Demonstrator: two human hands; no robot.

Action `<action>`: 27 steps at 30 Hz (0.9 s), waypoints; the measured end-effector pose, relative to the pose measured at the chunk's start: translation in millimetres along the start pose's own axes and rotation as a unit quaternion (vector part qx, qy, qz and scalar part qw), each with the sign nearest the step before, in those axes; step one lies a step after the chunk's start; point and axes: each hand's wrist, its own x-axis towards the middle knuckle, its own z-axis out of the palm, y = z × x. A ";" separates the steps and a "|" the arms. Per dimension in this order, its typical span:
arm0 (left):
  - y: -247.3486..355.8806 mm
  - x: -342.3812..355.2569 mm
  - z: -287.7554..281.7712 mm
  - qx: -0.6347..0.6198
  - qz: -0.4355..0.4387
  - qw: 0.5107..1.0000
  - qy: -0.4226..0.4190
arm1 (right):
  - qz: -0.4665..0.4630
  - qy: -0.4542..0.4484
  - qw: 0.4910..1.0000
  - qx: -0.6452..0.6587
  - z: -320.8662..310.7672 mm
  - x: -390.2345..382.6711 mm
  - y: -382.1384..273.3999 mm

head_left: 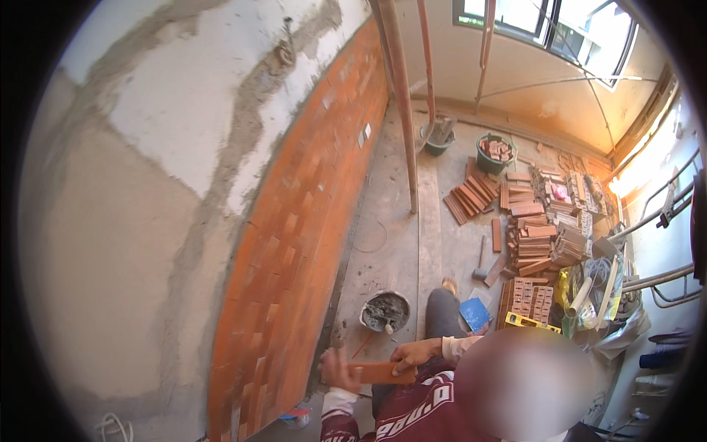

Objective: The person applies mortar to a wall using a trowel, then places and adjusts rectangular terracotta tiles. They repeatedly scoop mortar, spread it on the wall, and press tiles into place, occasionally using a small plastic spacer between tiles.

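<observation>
My right hand (417, 355) grips the right end of a flat orange-red brick tile (381, 373), its thumb on top. The tile lies level in front of my body. At the tile's left end is my left hand (340, 371), slightly blurred, its fingers apart and extended; whether it touches the tile is unclear. Beyond the hands, a round bucket of grey mortar (385, 311) stands on the floor, a handle sticking out of it. To the left, a wall face is covered with rows of orange brick tiles (294, 272).
Stacked tiles (535, 239) and hollow bricks (532, 298) fill the right side. Nearby lie a mallet (481, 272), a blue float (475, 314) and a yellow level (532, 323). Metal poles (403, 110) rise ahead. Green buckets (496, 153) stand farther back.
</observation>
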 end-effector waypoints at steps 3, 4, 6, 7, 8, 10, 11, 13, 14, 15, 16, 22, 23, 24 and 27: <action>-191.4 -134.1 61.4 -0.056 -0.355 0.932 0.047 | -0.004 -0.036 0.996 -0.076 45.1 12.3 -37.9; -203.1 -162.5 36.4 -0.050 -0.432 0.899 0.056 | -0.032 -0.024 0.994 -0.098 54.9 11.5 -55.4; -233.1 -176.4 36.7 -0.133 -0.451 0.879 0.080 | -0.090 -0.002 0.988 -0.127 66.5 10.3 -85.0; -226.8 -185.2 27.4 -0.218 -0.493 0.838 0.087 | -0.081 -0.002 0.981 -0.175 70.7 25.2 -83.9; -195.5 -181.8 -0.4 -0.305 -0.529 0.786 0.097 | -0.068 -0.004 0.972 -0.226 72.9 47.2 -76.3; -151.8 -201.2 -45.6 -0.465 -0.598 0.638 0.139 | -0.070 -0.012 0.949 -0.308 86.3 74.6 -91.4; -156.7 -211.5 -36.7 -0.572 -0.558 0.590 0.120 | -0.085 -0.009 0.938 -0.337 90.0 79.4 -106.9; -127.3 -183.4 -40.5 -0.715 -0.524 0.451 0.104 | -0.073 -0.010 0.908 -0.413 94.8 98.0 -110.6; -120.4 -179.8 -40.4 -0.759 -0.480 0.426 0.112 | -0.063 -0.027 0.880 -0.470 90.8 117.5 -98.3; -115.9 -171.9 -35.3 -0.799 -0.430 0.402 0.124 | -0.067 -0.025 0.871 -0.486 89.2 132.3 -85.9; -123.1 -176.1 -10.0 -0.798 -0.447 0.351 0.200 | -0.107 -0.047 0.857 -0.502 93.2 136.2 -101.5; -109.8 -158.9 -64.8 -0.690 -0.503 0.314 0.415 | -0.086 -0.110 0.843 -0.519 104.9 202.3 -174.4; -113.5 -163.4 -68.9 -0.702 -0.472 0.299 0.441 | -0.108 -0.100 0.880 -0.452 100.2 218.9 -170.4; -115.8 -166.6 -73.4 -0.714 -0.441 0.287 0.463 | -0.123 -0.086 0.913 -0.380 89.0 235.3 -160.6; -115.4 -148.3 -110.3 -0.693 -0.401 0.243 0.549 | -0.110 -0.097 0.973 -0.177 90.2 271.9 -192.0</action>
